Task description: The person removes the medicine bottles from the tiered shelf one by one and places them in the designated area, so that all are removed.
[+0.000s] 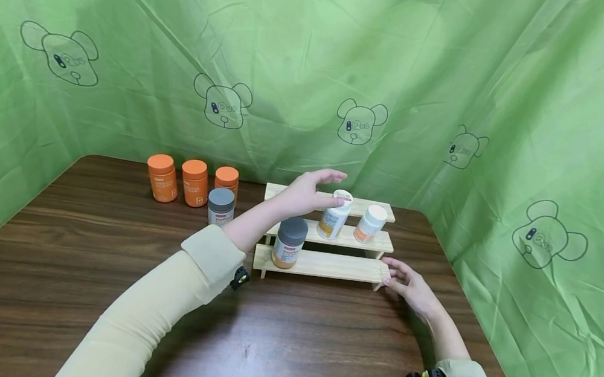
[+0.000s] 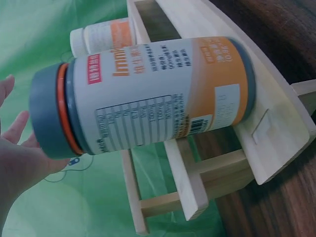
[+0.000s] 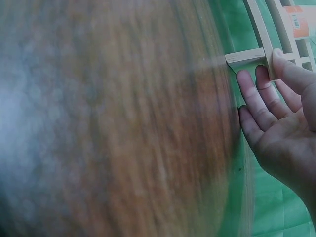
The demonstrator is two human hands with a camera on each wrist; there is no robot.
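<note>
A three-tier wooden stand sits on the table. My left hand hovers over it with fingers stretched out; the thumb overlaps the cap of a white bottle with a yellow label, and contact is unclear. Beside that bottle, also on the middle tier, stands a white bottle with an orange label. A grey-capped jar is upright on the front tier's left end, below my left wrist; it fills much of the left wrist view. With thumb and fingers, my right hand pinches the stand's right front end.
Three orange bottles stand at the back left of the brown wooden table. Another grey-capped jar is in front of them, partly hidden by my left forearm. Green cloth hangs behind and along the sides.
</note>
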